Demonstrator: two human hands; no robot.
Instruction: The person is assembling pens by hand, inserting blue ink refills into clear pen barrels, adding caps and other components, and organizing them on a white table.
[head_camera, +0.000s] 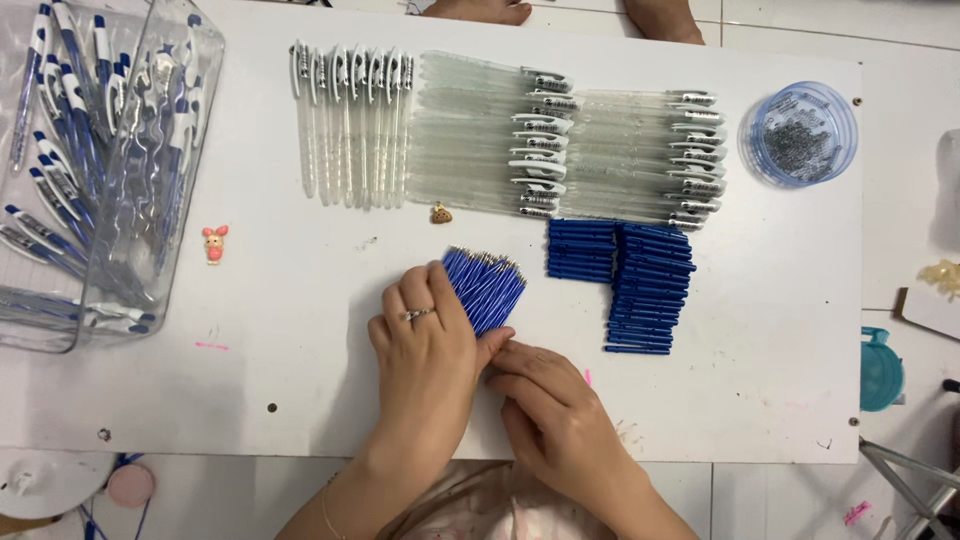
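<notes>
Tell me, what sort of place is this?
Probably a home or small workshop table for putting pens together by hand. On the white table lie rows of clear pen barrels, stacked blue pen parts and a clear bin of finished pens. The left hand rests on blue refills.

a home piecework spot: low white table (300, 380) on tiled floor (900, 30), sorted pen parts (620, 270).

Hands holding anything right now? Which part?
The left hand lies flat over the back ends of the bundle of blue pen refills, tips fanning free. The right hand touches the bundle's lower edge; a closed grasp cannot be told.
</notes>
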